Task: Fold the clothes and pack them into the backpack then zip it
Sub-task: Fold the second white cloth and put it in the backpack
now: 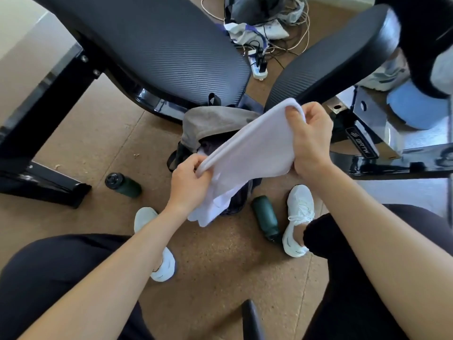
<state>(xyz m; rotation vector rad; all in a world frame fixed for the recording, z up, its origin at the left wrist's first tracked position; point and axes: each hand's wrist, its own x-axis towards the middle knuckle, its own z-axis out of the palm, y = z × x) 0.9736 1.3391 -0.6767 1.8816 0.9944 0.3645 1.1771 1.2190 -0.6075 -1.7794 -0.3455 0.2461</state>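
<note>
A white garment (247,153) hangs stretched between both hands above the floor. My left hand (190,179) pinches its lower left edge, and my right hand (310,141) grips its upper right corner. Below the cloth stands an open backpack (210,121) with a grey top flap and a dark body; dark and white clothing shows in its opening. The garment's loose lower end droops over the backpack's front and hides much of it.
Two black padded benches (171,52) (326,57) flank the backpack. Two dark green bottles (123,184) (266,218) lie on the cork floor beside my white shoes (297,217). A power strip (258,67) with tangled cables and bags lies behind.
</note>
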